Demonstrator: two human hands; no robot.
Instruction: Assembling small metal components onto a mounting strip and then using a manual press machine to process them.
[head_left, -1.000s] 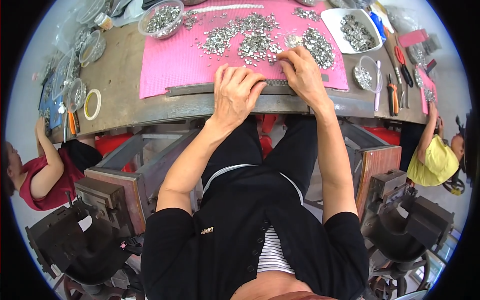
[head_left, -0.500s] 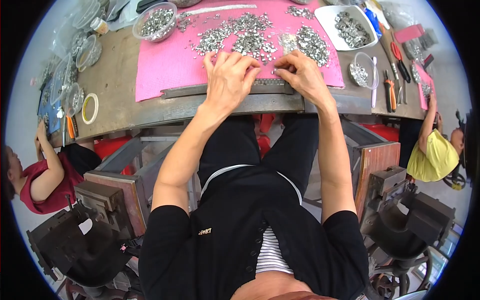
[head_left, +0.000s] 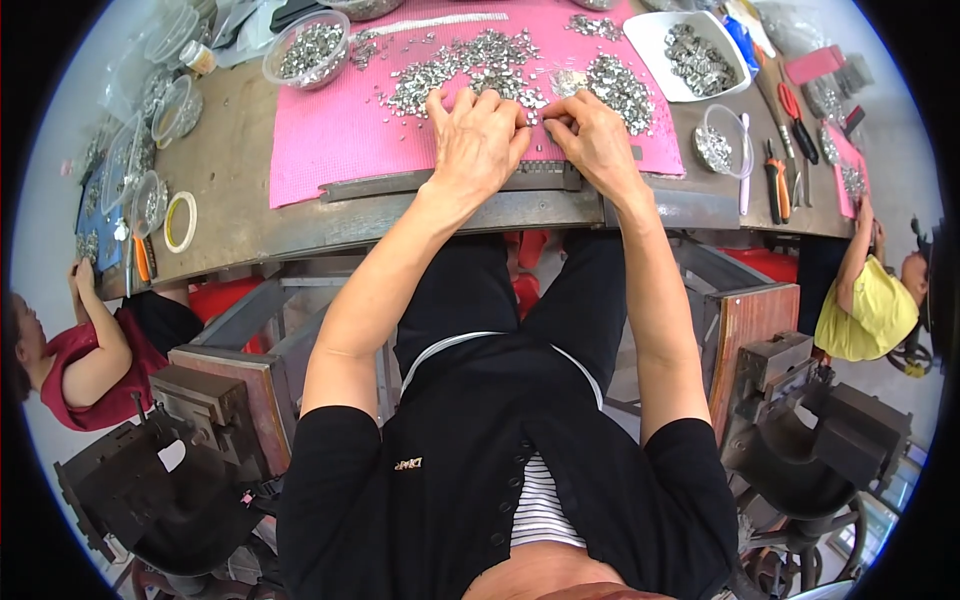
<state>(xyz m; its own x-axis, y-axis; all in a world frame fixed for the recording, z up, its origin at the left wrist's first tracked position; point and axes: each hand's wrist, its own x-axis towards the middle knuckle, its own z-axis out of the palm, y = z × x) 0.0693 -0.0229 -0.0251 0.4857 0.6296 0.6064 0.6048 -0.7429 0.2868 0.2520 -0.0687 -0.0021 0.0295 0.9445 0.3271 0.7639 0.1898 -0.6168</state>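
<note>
Above the pink mat both my hands work near the loose pile of small shiny metal pieces. My left hand is closed, its thumb and forefinger drawn together at the near side of the pile. Just across from it, my right hand pinches thumb and forefinger; whatever lies in either pinch is too small to make out. Below the fingers a dark slotted metal bar lies along the mat's near edge, partly covered by my left hand and wrist. A second heap of metal pieces lies beyond my right hand.
A clear round bowl of metal pieces stands at the far left, a white tray at the far right. Nearer right are a small clear cup and orange-handled pliers. A tape roll lies left. Co-workers sit at both sides.
Both hands have moved slightly away from me, off the slotted bar and toward the pile. My left hand has also shifted a little to the right.
</note>
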